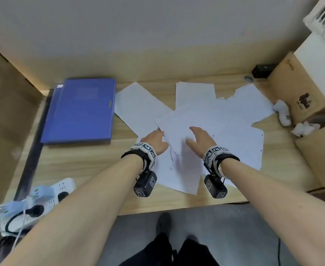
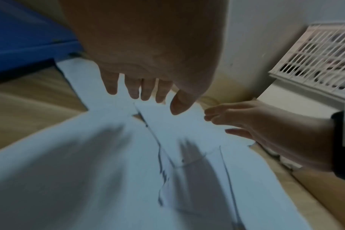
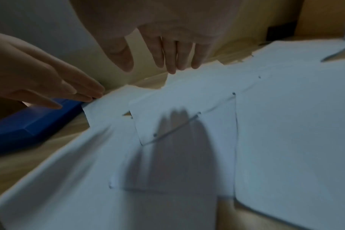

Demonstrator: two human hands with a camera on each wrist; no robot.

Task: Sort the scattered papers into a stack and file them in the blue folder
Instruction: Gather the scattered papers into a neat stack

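White papers point(image 1: 211, 116) lie fanned over the middle of the wooden counter point(image 1: 84, 162), many sheets overlapping at different angles, and the blue folder point(image 1: 81, 110) rests closed just beside them on the left, near the wall. Both hands are above the centre of the spread with relaxed, straight fingers and nothing held: the left hand point(image 1: 155, 141) is at the left edge of the top sheets, the right hand point(image 1: 201, 140) is a little to its right. From the wrist views the fingertips seem to hover just over the paper, but the blur makes it hard to say if they already touch.

The step in hand, as I judge it, is to gather the sheets. To do it well, the hands should go out to the far sheets first (the ones near the cardboard boxes point(image 1: 299, 87) on the right and the one next to the folder) and sweep them inward with flat palms, not pinch them, so that no corner folds. After this the pile should be lifted by both long sides and tapped on the counter to make the edges even. The folder must be opened before the stack goes in.
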